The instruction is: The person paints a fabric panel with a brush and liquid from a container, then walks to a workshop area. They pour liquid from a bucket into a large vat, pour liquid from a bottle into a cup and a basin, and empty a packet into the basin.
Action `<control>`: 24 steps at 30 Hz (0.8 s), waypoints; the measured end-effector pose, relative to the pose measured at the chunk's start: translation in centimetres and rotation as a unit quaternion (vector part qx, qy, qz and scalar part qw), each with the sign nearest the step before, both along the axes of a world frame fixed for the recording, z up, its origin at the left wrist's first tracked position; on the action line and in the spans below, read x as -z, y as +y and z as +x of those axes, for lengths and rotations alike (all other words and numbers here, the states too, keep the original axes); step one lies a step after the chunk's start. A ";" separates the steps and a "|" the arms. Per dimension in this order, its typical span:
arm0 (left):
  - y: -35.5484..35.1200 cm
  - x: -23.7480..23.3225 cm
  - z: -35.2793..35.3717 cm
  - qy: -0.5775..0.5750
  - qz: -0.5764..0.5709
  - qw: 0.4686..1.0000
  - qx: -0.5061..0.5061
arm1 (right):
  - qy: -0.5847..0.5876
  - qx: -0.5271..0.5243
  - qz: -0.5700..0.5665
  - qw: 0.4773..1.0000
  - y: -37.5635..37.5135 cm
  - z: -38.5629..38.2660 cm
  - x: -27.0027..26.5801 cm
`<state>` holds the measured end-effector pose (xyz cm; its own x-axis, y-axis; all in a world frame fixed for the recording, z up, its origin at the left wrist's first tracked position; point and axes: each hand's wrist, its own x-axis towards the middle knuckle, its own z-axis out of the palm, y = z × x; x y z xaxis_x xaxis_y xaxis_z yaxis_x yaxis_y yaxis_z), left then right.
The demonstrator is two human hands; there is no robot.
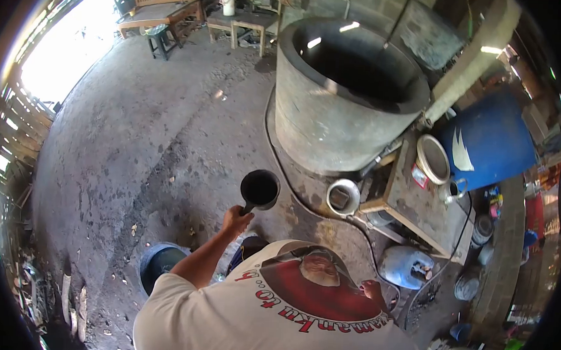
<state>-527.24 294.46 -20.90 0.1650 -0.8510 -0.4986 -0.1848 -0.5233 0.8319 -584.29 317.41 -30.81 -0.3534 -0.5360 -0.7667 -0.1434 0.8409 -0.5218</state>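
Observation:
My left hand (236, 221) is closed round the handle of a dark dipper (260, 189), held out over the concrete floor with its round mouth facing up. Near the right side of my shirt, my right hand (371, 288) is partly visible and small; whether its fingers hold anything is unclear. Below my left forearm stands a blue bucket (159, 265) with dark contents. A metal pot (343, 197) sits on the floor to the right of the dipper, beside a wooden table.
A large concrete tank (333, 124) stands ahead. At right are the wooden table (400, 180), a blue barrel (491, 143) and a blue jerrycan (403, 267). A hose (285, 171) crosses the floor. A bench (162, 10) stands at the back.

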 end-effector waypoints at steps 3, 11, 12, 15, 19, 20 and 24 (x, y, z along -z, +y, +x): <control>-0.4 1.2 5.7 -0.055 -0.024 0.998 0.008 | 0.012 -0.055 0.021 0.998 -7.5 5.2 -0.5; -1.9 3.6 17.2 -0.133 -0.059 0.987 -0.062 | 0.007 -0.164 -0.004 0.986 -25.2 16.2 -3.0; -2.4 3.7 18.2 -0.134 -0.061 0.987 -0.064 | 0.006 -0.179 0.010 0.984 -26.9 16.5 -2.5; -3.8 -0.1 18.8 -0.048 -0.016 0.989 -0.140 | 0.027 -0.260 0.047 0.964 -31.5 17.9 -2.5; -6.7 -0.7 20.5 0.006 -0.006 0.970 -0.241 | 0.058 -0.304 0.129 0.942 -39.2 18.6 0.1; -7.4 -0.1 21.5 0.002 -0.006 0.969 -0.249 | 0.108 -0.356 0.144 0.917 -41.6 19.8 0.5; -11.1 0.0 25.4 0.022 -0.012 0.949 -0.313 | 0.091 -0.486 0.164 0.853 -54.3 22.6 7.6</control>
